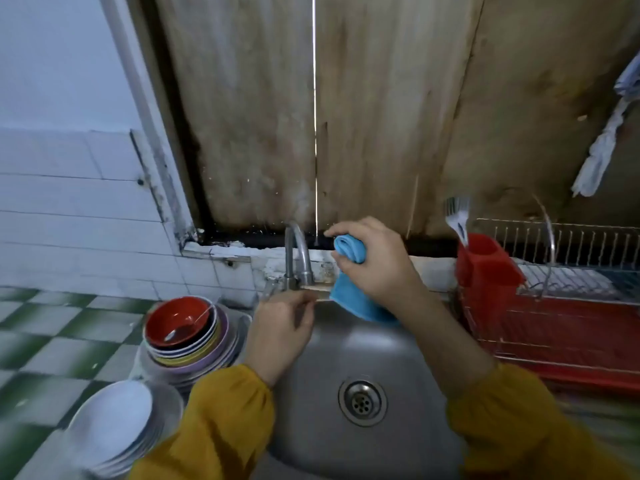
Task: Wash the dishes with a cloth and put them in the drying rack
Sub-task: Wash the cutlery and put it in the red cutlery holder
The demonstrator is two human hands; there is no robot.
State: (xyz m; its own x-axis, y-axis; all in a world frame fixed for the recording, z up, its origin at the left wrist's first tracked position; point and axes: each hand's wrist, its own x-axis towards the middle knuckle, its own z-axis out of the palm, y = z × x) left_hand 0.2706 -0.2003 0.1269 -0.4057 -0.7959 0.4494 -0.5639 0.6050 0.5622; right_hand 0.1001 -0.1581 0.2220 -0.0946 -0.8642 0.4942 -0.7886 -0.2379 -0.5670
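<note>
Head view, the only one supplied, is taken looking down over a steel sink (346, 348); its basin is seen dry and bare down to the drain (362, 402). A blue cloth (349, 271) is gripped in the right hand (377, 261), the fingers clenched round a bunched fold while the rest hangs toward the basin; it is held just beside the tap spout (300, 251), probably so that it can be wetted. The left hand (282, 327) is set at the base of the tap, its fingertips pinched on what appears to be the tap lever (270, 289), though blur hides the contact; no water is seen running, so the task is judged barely begun. Dirty dishes are stacked on the counter left of the sink, within reach of the left hand: a red bowl (176, 320) with a spoon (188, 325) inside tops one pile; white plates (110, 420) form a nearer pile. The drying rack (561, 271) is placed right of the sink on a red tray, a red cutlery holder (485, 268) with forks (457, 216) at its near corner; no dishes are seen in it.
</note>
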